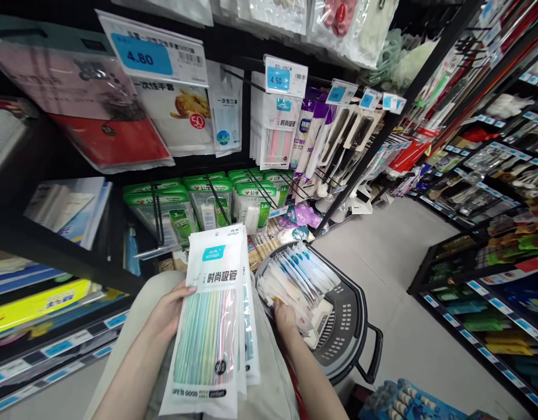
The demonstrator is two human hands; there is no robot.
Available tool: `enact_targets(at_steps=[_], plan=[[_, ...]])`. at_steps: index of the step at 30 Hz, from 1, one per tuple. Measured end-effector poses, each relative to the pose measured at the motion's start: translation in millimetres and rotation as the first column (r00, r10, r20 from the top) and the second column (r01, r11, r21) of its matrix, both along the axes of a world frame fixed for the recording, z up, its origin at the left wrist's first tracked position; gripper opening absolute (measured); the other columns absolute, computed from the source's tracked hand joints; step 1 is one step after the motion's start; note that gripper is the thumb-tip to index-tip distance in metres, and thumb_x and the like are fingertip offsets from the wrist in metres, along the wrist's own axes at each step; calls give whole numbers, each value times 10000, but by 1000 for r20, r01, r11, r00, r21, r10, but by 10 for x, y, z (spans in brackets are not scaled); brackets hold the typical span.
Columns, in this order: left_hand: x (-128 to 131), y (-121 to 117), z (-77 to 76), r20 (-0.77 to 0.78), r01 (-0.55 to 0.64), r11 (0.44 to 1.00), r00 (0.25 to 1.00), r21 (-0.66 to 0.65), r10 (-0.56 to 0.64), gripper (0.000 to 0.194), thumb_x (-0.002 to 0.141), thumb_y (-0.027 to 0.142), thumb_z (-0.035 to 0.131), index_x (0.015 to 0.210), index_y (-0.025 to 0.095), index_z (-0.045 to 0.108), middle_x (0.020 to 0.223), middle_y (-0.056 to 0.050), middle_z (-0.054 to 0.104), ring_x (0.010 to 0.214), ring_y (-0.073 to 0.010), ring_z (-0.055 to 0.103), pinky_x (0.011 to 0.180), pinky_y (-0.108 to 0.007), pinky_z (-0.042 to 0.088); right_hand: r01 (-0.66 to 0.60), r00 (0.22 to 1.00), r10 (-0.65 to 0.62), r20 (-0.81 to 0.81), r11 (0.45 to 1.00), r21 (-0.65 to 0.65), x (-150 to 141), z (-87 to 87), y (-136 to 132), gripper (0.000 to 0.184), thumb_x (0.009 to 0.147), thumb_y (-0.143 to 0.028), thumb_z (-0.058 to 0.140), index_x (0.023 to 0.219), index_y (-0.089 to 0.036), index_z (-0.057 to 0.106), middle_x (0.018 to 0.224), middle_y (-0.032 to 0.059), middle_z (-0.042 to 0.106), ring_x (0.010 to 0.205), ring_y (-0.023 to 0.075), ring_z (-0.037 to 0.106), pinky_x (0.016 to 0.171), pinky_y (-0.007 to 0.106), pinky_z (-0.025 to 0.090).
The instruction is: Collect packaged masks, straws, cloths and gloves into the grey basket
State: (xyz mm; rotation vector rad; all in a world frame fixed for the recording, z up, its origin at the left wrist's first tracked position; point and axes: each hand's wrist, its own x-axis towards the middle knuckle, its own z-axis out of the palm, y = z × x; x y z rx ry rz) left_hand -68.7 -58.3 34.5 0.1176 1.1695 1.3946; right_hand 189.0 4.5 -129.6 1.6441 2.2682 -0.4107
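Observation:
My left hand (175, 306) grips a clear and white pack of pastel drinking straws (210, 332) by its left edge, thumb on the front. More flat packs (251, 335) lie just behind it over my lap. My right hand (284, 318) reaches into the dark shopping basket (345, 338), its curled fingers at the near end of a row of white packets (282, 291). Those fingertips are partly hidden among the packets. Farther back in the basket, blue and white packets (306, 265) stand close together.
Ahead, similar straw packs (278, 134) hang on a hook beneath price tags. Green-topped power strip packs (208, 198) hang lower, with bare metal hooks jutting out. A shelf (67, 280) stands close at the left, and another shelf unit (483, 315) lines the aisle at the right.

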Motion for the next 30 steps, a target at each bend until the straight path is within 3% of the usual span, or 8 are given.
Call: enact_targets(at_steps=[5, 10, 11, 13, 14, 17, 20, 30], plan=[[-9, -7, -27, 50, 22, 1000, 998, 5, -22, 562, 530, 101, 695, 1083, 131, 605, 778, -47, 762, 680, -259, 710, 544, -270, 569, 166, 969, -156, -191, 985, 37, 124, 251, 24, 191, 838, -81, 481, 1006, -115, 566, 878, 172, 700, 815, 241, 685, 687, 313, 490], [63, 31, -48, 4, 23, 998, 1000, 63, -23, 555, 529, 122, 734, 1071, 127, 618, 807, -65, 761, 692, -254, 711, 584, -275, 566, 303, 829, -241, -505, 952, 42, 206, 987, 12, 306, 945, -333, 280, 905, -169, 534, 814, 77, 672, 733, 167, 647, 651, 256, 471], [88, 38, -44, -7, 24, 996, 1000, 85, -23, 536, 536, 130, 741, 1059, 126, 622, 819, -71, 760, 700, -255, 711, 598, -280, 566, 315, 773, -247, -585, 949, 16, 178, 1187, -27, 354, 949, -376, 233, 871, -179, 516, 756, 43, 647, 655, 146, 621, 605, 239, 463], [141, 47, -33, -25, 27, 991, 999, 129, -24, 499, 556, 151, 753, 1039, 132, 627, 847, -78, 758, 723, -263, 710, 618, -293, 563, 287, 435, -303, -848, 939, -189, 68, 1580, -152, 305, 885, -470, 390, 790, -200, 495, 612, -26, 555, 533, 133, 533, 527, 235, 424], [167, 49, -28, -33, 31, 988, 999, 151, -26, 487, 569, 163, 757, 1037, 138, 628, 863, -79, 757, 740, -269, 709, 628, -303, 562, 225, 371, -294, -881, 949, -222, -9, 1751, -228, 264, 839, -466, 483, 791, -206, 497, 606, -43, 535, 538, 129, 519, 525, 230, 408], [233, 45, -26, -54, 30, 979, 998, 200, -19, 458, 607, 194, 763, 1042, 153, 625, 913, -81, 752, 789, -283, 704, 660, -322, 556, 208, 446, -285, -848, 955, -211, -264, 2065, -427, 298, 693, -412, 675, 842, -219, 503, 590, -65, 534, 544, 141, 512, 523, 237, 369], [278, 39, -39, -78, -21, 978, 996, 208, 38, 451, 600, 217, 786, 1017, 150, 628, 914, -89, 749, 797, -294, 700, 657, -324, 546, 267, 508, -324, -798, 940, -213, -449, 2070, -481, 335, 642, -379, 712, 840, -225, 489, 661, -33, 598, 601, 175, 550, 549, 258, 375], [283, 27, -66, -94, -75, 958, 990, 275, 105, 441, 680, 367, 747, 1065, 178, 646, 1001, -85, 731, 935, -277, 669, 734, -304, 533, 284, 266, -368, -891, 913, -292, -249, 1828, -265, 257, 725, -430, 612, 842, -223, 512, 774, 16, 622, 738, 208, 587, 641, 296, 449]])
